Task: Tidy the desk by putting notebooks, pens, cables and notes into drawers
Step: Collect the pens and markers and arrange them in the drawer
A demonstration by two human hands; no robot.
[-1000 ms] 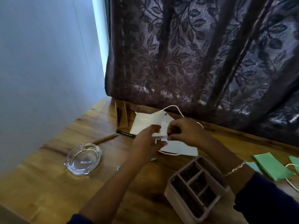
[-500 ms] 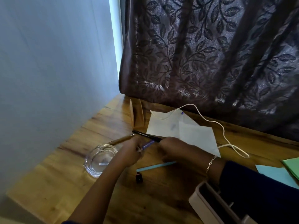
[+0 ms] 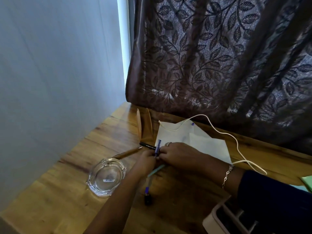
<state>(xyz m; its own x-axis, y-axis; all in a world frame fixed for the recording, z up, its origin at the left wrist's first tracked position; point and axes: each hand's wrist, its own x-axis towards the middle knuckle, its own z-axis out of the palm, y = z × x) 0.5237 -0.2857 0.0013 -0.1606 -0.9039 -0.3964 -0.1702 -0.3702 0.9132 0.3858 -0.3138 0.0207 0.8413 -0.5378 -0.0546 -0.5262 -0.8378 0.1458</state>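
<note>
Both hands meet over the desk (image 3: 70, 191). The left hand (image 3: 146, 160) and right hand (image 3: 175, 153) pinch a blue pen (image 3: 157, 147) between their fingertips; it stands nearly upright, its long axis running away from the person, tip beyond the knuckles. A black pen (image 3: 147, 146) lies slantwise just past the left hand, white papers (image 3: 209, 146) beyond the right.
</note>
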